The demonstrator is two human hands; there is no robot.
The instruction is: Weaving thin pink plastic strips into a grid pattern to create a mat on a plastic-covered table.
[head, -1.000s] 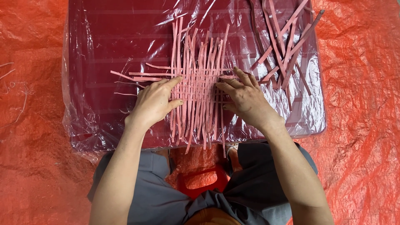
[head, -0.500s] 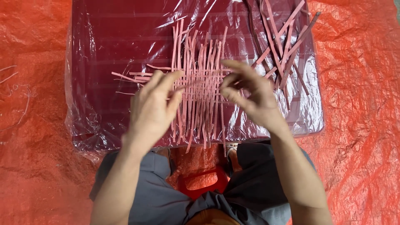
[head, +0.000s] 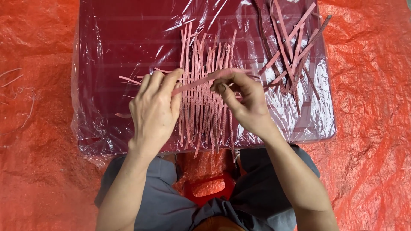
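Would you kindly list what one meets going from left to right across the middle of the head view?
Orange tarp → plastic-wrapped dark red board → left hand → woven mat of pink strips → right hand → loose pile of pink strips.

From my view over the red stool [head: 208,190], I see two bare forearms with no sleeves, watch or rings. The left hand [head: 155,112] and right hand [head: 246,102] are uncovered, nails short and plain. On either side of the stool, grey trousers [head: 162,201] of smooth cloth cover both legs, creased at the knees
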